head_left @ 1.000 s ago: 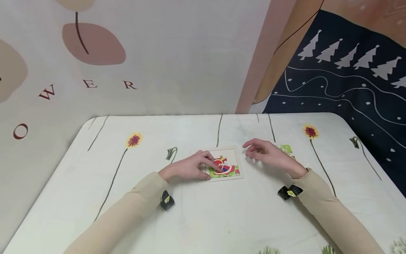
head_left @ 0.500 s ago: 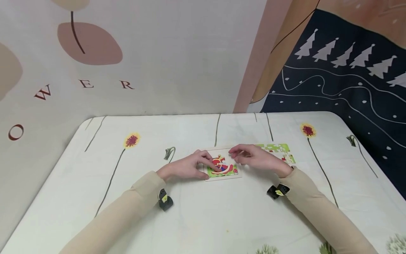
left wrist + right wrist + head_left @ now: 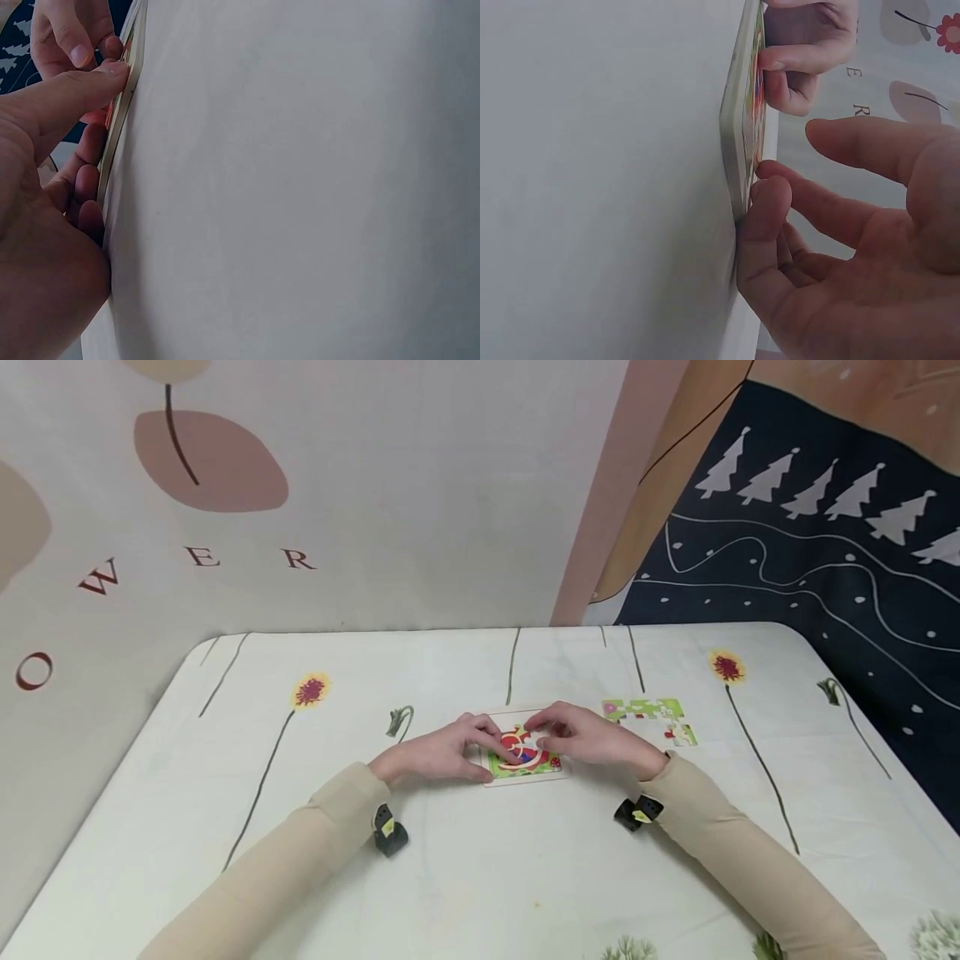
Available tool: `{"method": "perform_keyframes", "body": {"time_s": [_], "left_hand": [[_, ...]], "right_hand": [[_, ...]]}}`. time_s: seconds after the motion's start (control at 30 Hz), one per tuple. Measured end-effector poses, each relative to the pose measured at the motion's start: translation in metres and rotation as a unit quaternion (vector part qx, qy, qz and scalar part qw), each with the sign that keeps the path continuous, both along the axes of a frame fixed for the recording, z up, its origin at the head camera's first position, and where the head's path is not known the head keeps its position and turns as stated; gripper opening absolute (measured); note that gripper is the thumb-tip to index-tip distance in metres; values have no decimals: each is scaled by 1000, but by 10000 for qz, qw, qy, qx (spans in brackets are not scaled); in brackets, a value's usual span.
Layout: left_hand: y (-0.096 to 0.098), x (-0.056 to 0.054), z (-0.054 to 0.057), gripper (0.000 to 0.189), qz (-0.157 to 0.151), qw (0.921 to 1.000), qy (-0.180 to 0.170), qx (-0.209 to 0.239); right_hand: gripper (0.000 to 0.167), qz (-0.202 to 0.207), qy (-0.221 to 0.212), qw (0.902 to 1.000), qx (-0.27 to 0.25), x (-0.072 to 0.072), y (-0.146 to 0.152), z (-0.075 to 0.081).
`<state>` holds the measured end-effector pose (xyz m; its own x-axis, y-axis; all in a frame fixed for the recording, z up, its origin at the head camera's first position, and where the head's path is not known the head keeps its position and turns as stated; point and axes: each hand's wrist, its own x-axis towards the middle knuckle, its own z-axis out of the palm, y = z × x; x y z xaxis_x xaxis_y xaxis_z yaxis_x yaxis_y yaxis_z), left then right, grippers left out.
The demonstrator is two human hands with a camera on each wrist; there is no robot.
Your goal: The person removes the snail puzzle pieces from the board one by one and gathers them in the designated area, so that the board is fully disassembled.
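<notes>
A thin square puzzle board (image 3: 528, 775) with a pale border lies on the white cloth; its picture shows a red figure on green. At its left side is my left hand (image 3: 442, 752), the index finger extended onto the picture and the thumb at the near edge. The left wrist view shows the thumb (image 3: 101, 82) on the board's rim and other fingers curled along its side. My right hand (image 3: 588, 739) reaches over the board's right part. In the right wrist view its fingers (image 3: 769, 202) meet the board's corner, while the thumb stands apart from them; no piece shows between them.
Several green puzzle pieces (image 3: 656, 708) lie right of the board, behind the right forearm. The cloth (image 3: 465, 877) has printed flowers, and a patterned curtain wall (image 3: 420, 527) rises behind it. Both wrists carry small black cameras (image 3: 390, 831).
My right hand has moved left from beside the loose pieces to over the board, uncovering those pieces. The left hand stays in place on the board.
</notes>
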<state>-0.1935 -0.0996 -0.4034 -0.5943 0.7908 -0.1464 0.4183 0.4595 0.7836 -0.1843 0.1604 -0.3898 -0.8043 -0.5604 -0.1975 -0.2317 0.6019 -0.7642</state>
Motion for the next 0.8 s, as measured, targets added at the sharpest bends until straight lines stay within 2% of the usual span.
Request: {"method": "perform_keyframes", "body": {"time_s": [0.2,0.43,0.8], "left_hand": [[-1,-1,1,32,-27,10000,47,-14],[-2,0,1,32,-6,10000,-24,-32],[0,0,0,33,7,9999,-167,-17]], "right_hand": [[33,197,278,9992,186,-1,-4,2],[30,275,407,9984,276,-2,-7,1],[23,93,54,9996,-260,-2,-8,-1]]}}
